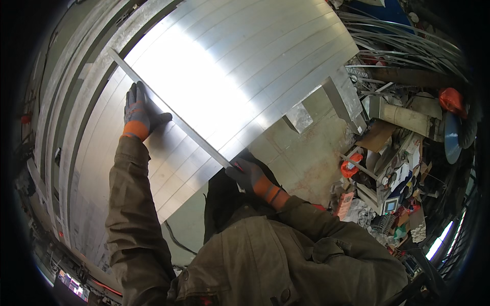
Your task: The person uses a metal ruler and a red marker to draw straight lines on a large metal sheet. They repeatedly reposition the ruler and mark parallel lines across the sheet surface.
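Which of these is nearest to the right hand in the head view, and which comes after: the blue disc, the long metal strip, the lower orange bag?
From the right hand:
1. Long metal strip: its near end is right by the fingers.
2. Lower orange bag: to the right, among the clutter.
3. Blue disc: far right.

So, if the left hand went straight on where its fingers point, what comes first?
The left hand would probably meet the bar first; whether its fingertips touch it now is unclear.
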Demonstrator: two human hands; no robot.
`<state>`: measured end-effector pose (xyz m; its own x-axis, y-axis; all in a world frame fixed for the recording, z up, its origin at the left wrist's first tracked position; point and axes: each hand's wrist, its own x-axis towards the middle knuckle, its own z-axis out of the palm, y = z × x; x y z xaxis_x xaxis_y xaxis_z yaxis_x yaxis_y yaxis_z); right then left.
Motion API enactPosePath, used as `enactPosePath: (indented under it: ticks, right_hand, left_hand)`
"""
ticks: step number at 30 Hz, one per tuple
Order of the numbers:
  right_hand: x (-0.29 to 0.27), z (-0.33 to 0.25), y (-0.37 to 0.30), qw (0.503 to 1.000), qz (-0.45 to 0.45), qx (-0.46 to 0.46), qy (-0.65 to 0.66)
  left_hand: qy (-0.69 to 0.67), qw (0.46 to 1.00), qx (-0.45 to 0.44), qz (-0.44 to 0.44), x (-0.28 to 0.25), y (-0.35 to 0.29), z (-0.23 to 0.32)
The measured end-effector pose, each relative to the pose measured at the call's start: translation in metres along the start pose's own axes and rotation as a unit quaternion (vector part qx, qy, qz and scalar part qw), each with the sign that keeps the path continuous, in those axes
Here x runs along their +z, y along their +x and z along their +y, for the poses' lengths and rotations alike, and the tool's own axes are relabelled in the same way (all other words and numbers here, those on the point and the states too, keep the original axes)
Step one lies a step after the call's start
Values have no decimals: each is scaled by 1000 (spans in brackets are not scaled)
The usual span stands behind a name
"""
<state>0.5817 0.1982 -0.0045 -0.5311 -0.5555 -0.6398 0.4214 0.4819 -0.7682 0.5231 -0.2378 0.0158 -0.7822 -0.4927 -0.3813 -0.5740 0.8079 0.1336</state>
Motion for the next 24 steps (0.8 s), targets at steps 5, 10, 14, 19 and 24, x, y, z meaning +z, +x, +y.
enactPosePath:
  ticks: [5,10,14,19,24]
  right_hand:
    - [1,4,3,1000,-13,18,15]
    - [6,7,8,998,-26,41,41]
    - [4,3,7,998,-26,53,-3]
    - [3,-3,5,995,-36,83,-30]
    - [9,3,5,998,-10,57,-6]
  left_hand:
    - [-38,999,0,31,11,1,-6]
    - [-94,981,7,172,40,-6,-6]
    - [-47,965,-11,259,60,-13,8]
    - [-21,961,-34,274,60,-16,19]
    - [-18,961,-32,276,60,-17,21]
